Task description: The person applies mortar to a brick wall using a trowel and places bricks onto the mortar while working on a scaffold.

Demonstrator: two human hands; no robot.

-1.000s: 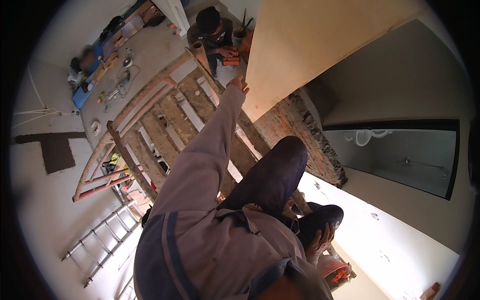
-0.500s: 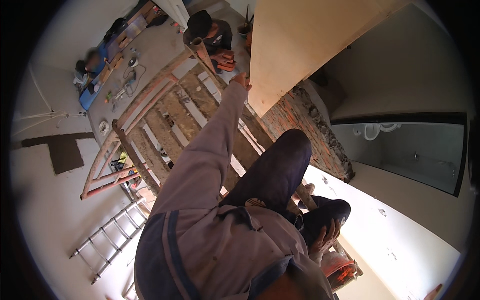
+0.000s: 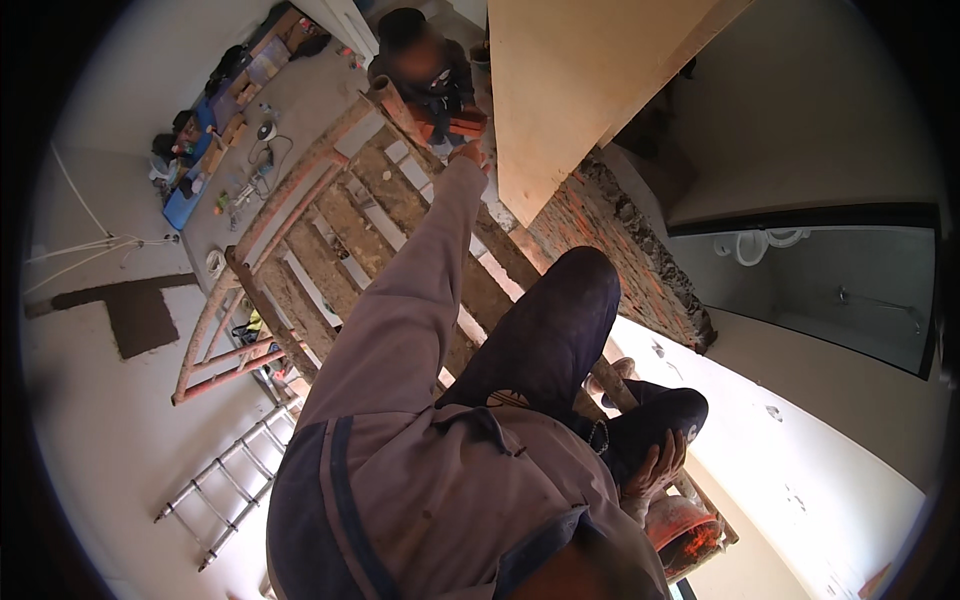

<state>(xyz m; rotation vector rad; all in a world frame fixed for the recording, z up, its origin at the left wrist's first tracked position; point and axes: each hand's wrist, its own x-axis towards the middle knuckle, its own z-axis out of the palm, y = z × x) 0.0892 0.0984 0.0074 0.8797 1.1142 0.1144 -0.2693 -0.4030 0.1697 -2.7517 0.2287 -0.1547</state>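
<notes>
My left arm stretches far forward over the scaffold planks. At its end, my left hand is just below several red bricks that a co-worker holds up beyond the scaffold's end. Its fingers show only in part and look apart; whether they touch the bricks I cannot tell. My right hand lies on my bent right leg near the knee, fingers spread and holding nothing. Close below it, a red bucket has orange-red material inside.
I sit on a scaffold of rough planks with gaps between them and a rusty frame. A large tan board and a broken brick wall edge stand at the right. A ladder is low at the left. Tools lie on the far floor.
My left hand has moved slightly left and closer to the bricks. The co-worker's head has lifted, and the bricks have shifted a little. My right hand stays on the leg.
</notes>
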